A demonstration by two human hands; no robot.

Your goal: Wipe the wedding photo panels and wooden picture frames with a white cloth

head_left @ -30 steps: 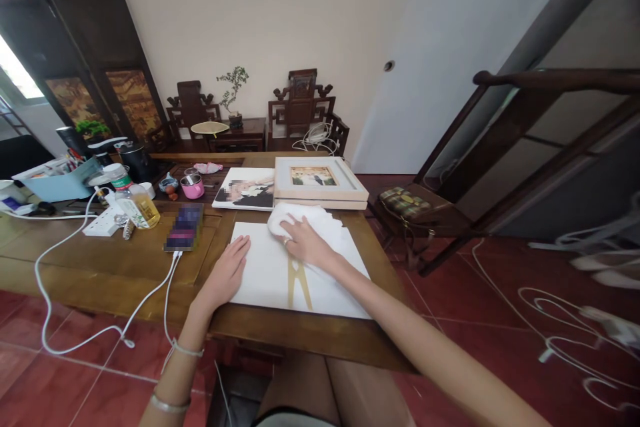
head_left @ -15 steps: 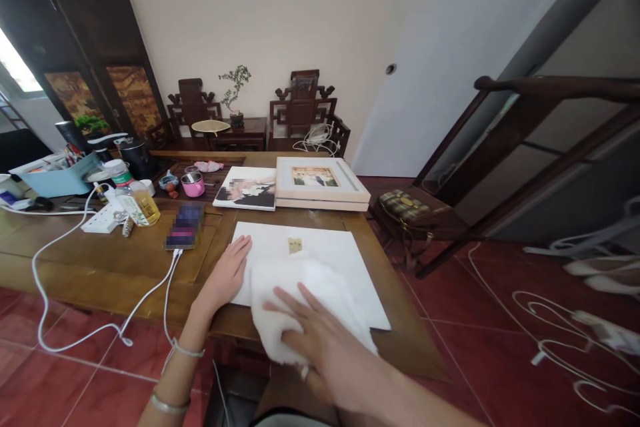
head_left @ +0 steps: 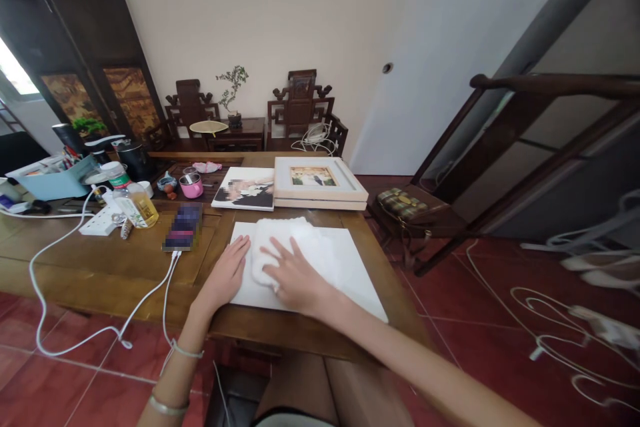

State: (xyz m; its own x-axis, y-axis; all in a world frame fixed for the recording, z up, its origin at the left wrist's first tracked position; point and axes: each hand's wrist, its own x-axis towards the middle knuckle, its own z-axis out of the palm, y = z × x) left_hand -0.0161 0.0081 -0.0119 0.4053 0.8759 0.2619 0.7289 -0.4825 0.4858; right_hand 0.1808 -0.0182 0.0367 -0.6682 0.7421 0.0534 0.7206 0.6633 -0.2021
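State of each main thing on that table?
White cloth, lying under right hand
White rectangular board, lying flat, partly covered
Left hand, on board's left edge
Clear plastic bottle, capped, partly filled
Pink round cup, upright
Pale wooden picture frame, flat, face up
Dark rectangular phone, plugged in

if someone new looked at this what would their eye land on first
Probably the right-hand grip, fingers spread on a bright white cloth over a white board near the table's front edge, with the left-hand grip flat at the board's left side. Next, likely the framed picture just beyond the board, and the pink cup farther left on the table.
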